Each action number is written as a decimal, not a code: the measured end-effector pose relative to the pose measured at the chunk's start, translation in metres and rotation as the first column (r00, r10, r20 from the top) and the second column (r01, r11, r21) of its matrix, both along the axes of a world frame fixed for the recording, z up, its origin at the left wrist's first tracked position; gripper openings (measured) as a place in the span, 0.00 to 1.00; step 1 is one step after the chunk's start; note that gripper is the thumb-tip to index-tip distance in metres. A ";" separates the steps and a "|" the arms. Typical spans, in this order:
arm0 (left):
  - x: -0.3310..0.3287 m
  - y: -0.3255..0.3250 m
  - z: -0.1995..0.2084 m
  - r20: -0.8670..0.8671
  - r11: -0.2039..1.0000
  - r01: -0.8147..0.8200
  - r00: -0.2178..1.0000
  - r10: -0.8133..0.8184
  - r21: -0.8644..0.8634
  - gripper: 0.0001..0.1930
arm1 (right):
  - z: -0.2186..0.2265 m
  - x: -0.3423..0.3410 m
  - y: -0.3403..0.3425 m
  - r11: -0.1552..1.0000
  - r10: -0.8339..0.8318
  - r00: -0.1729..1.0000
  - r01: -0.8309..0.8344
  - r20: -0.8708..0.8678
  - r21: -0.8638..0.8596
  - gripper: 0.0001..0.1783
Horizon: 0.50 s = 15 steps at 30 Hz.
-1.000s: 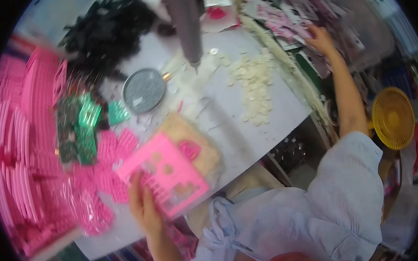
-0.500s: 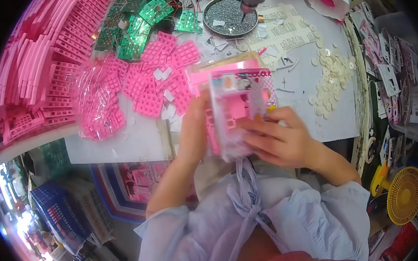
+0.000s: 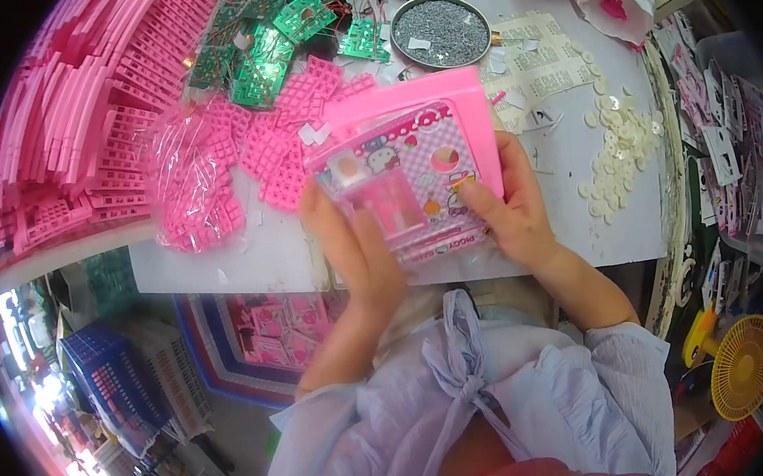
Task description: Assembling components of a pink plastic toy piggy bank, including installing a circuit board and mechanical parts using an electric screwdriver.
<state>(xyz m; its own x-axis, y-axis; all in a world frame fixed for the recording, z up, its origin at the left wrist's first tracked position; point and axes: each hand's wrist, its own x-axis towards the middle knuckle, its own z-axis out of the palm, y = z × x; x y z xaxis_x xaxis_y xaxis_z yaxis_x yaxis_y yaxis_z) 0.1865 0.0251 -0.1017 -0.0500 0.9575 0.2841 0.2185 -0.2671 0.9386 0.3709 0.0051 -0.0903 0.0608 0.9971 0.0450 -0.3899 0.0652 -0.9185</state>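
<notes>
Between my two hands, above the near part of the table, is a printed plastic panel [image 3: 435, 181] with a rectangular window and pink checks and cartoon pictures. It lies against a larger plain pink plastic panel [image 3: 455, 84], whose far and right edges stick out behind it. My left hand [image 3: 353, 249] grips the left side, its thumb near the window. My right hand [image 3: 514, 207] is closed on the right edge, thumb on the printed face and fingers behind. What lies under the panels is hidden.
Pink keypads [image 3: 281, 170], a clear bag [image 3: 192, 185] of them and green circuit boards [image 3: 265, 65] lie left. Behind stands a round dish [image 3: 440, 64] of small grey pieces. White discs [image 3: 617, 168] lie right. Pink panels [image 3: 45, 111] are stacked far left; a yellow fan [image 3: 744, 367] stands lower right.
The panels have turned from steeply tilted to showing their printed face. My right hand has moved from the front to the right edge. The hanging screwdriver-like tool over the dish is out of view.
</notes>
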 end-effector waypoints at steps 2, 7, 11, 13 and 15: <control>0.000 -0.005 0.003 -0.117 0.998 -0.058 0.991 0.062 0.033 0.37 | 0.004 -0.007 -0.003 0.999 -0.014 1.000 0.014 -0.010 0.034 0.32; -0.004 0.003 0.003 -0.325 0.999 0.052 0.944 -0.050 -0.003 0.59 | 0.013 -0.013 -0.009 0.997 0.039 0.999 -0.040 0.029 0.063 0.31; -0.008 0.008 0.003 -0.305 0.996 0.087 0.948 -0.087 -0.013 0.61 | 0.009 -0.008 -0.009 0.998 0.065 0.996 -0.066 0.066 0.015 0.30; -0.009 0.008 -0.005 -0.250 0.995 0.098 0.964 -0.092 0.011 0.61 | 0.007 -0.008 -0.010 0.999 0.044 0.993 -0.048 0.106 0.026 0.31; -0.010 0.009 -0.014 -0.132 0.993 0.106 0.986 -0.099 0.049 0.60 | 0.005 -0.008 -0.010 0.998 0.014 0.986 -0.024 0.165 0.061 0.33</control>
<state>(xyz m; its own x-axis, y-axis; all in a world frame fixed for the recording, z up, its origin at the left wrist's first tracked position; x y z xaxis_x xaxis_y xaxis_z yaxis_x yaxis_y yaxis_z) 0.1768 0.0337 -0.1156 0.0884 0.9381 0.3348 0.3056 -0.3455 0.8873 0.3629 -0.0047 -0.0858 0.0285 0.9929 0.1154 -0.2358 0.1189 -0.9645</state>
